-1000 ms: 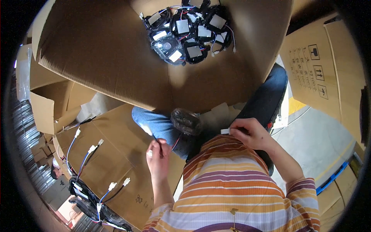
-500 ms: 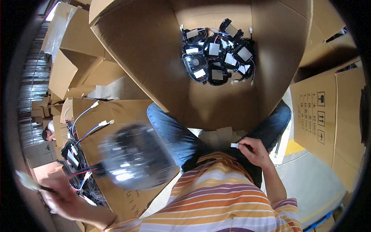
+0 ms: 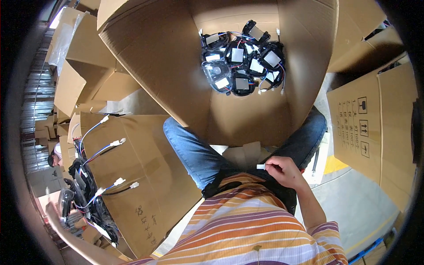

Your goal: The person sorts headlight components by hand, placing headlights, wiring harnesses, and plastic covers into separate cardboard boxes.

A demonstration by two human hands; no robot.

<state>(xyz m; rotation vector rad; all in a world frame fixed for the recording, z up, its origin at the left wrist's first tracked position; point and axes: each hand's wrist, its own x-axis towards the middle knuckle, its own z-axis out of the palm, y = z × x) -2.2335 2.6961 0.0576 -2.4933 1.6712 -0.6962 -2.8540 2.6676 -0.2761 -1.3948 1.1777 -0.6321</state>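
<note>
My right hand (image 3: 285, 171), over my lap, is closed with a small white piece (image 3: 261, 167) pinched between thumb and fingers. Stretched to the far left rim, my left hand (image 3: 52, 212) is smeared and foreshortened, so its fingers cannot be read. Close beside it is a lamp unit with a clear cover (image 3: 66, 204), at the edge of a pile of black lamp units (image 3: 95, 201) in a carton. Wires with white connectors (image 3: 118, 181) hang over that carton's side. In front of me, a large open carton (image 3: 238, 119) holds several black lamp units (image 3: 242, 84) bearing pale labels.
The carton on my left (image 3: 145, 172) reaches close to my knee. Another printed carton (image 3: 357, 128) stands on the right, past a yellow floor line (image 3: 333, 164). Open cartons (image 3: 88, 66) are stacked at the far left, where a person (image 3: 56, 155) is partly visible.
The blurred clear-covered lamp unit beside my left knee has gone from there. My left hand has moved further out to the left rim. My right hand still pinches the white piece.
</note>
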